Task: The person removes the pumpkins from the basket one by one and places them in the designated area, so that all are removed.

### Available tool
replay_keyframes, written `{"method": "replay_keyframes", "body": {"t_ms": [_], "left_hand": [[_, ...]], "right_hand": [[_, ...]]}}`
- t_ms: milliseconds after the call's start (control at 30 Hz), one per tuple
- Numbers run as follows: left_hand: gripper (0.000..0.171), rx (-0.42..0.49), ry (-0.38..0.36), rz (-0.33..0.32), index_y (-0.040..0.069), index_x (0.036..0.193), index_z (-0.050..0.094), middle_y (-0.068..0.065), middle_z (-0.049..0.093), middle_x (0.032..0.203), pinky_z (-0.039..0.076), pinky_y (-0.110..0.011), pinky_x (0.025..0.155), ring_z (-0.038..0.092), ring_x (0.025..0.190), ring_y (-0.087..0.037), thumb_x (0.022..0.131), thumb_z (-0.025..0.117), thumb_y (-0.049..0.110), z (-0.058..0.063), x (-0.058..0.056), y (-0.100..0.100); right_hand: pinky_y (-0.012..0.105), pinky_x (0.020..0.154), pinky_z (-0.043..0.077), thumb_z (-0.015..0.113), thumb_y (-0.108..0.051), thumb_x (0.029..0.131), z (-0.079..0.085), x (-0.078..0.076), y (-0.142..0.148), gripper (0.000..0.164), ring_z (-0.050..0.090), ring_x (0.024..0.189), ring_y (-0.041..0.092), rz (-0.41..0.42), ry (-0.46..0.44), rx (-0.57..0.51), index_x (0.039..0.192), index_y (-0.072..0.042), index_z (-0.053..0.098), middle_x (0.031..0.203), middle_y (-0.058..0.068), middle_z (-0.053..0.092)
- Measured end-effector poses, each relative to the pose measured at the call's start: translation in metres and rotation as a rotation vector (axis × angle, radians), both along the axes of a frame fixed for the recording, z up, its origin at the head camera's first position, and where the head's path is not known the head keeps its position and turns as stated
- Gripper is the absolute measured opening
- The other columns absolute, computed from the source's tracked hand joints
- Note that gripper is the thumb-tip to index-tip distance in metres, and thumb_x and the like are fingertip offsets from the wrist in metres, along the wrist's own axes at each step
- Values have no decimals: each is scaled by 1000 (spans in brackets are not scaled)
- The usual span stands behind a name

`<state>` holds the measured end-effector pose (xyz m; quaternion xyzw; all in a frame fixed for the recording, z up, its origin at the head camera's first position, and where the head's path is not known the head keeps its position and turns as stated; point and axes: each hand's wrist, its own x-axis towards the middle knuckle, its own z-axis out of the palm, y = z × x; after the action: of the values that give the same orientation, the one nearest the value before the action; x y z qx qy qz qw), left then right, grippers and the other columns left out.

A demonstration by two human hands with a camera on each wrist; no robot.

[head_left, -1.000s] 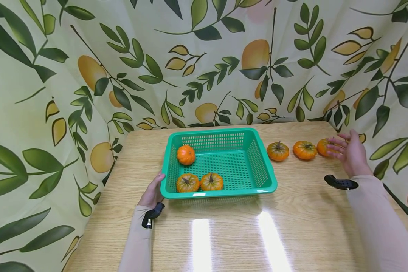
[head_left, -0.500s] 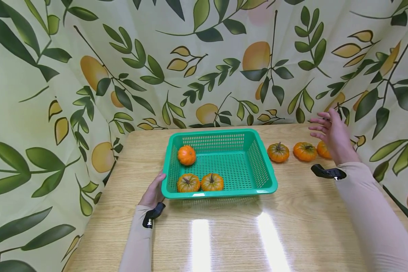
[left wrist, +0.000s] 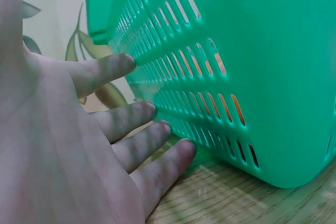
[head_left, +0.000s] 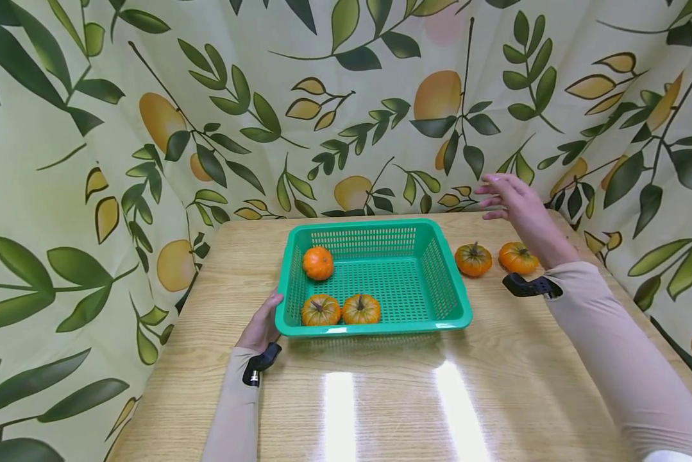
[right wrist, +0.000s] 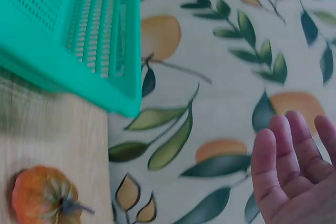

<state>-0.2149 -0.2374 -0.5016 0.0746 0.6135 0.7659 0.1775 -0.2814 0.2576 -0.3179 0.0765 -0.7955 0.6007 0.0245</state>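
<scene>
While our left hand (head_left: 258, 326) stays at the left end of the green basket (head_left: 374, 330), fingers straight and tips on or just beside the slotted wall, our right hand (head_left: 527, 212) has swung leftward over the last second, away from the right-end pumpkin and up over the back edge of the table (head_left: 392, 410). Its fingers are apart and loosely bent, holding nothing. That pumpkin has dropped from sight, most likely behind our right sleeve (head_left: 617, 340). Since the basket's load is unchanged, we judge that this pass has brought nothing in, and that the work sits between one hold and the next. The basket stands just left of the table row, its long axis running left to right, roughly along the back edge, its mouth upward and one short end toward each side. Inside, the rear pumpkin (head_left: 318, 263) shows a smooth flank with no clear stem, while the front-left pumpkin (head_left: 320, 311) and its close neighbour (head_left: 361, 309) point their stems up. Farther out, the inner table pumpkin (head_left: 473, 259) lies beside the basket's right end, stem up, with the outer table pumpkin (head_left: 517, 257) next along; being squat and round, none has a strong sideways axis.
</scene>
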Motion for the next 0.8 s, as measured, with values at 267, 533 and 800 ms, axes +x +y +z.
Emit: {"method": "replay_keyframes", "body": {"t_ms": [267, 533, 800], "left_hand": [[72, 9, 7, -3, 20, 163, 8, -10, 19, 164, 24, -41, 113, 36, 134, -13, 98, 33, 40, 1, -1, 0], [73, 13, 20, -19, 20, 164, 7, -13, 17, 165, 26, -39, 113, 37, 133, -13, 98, 33, 39, 1, -3, 2], [74, 10, 8, -16, 21, 164, 4, -11, 13, 168, 21, -42, 115, 28, 139, -18, 98, 33, 39, 2, -1, 1]], "right_hand": [[21, 85, 53, 49, -48, 104, 12, -3, -43, 52, 58, 110, 10, 107, 23, 211, 145, -17, 47, 130, -3, 56], [27, 90, 51, 56, -46, 101, 18, -11, -71, 55, 55, 119, 18, 227, 8, 301, 147, -18, 46, 143, 6, 54], [47, 99, 45, 61, -39, 100, 15, -17, -101, 55, 54, 120, 27, 345, 47, 376, 150, -25, 43, 148, 7, 49]]}}
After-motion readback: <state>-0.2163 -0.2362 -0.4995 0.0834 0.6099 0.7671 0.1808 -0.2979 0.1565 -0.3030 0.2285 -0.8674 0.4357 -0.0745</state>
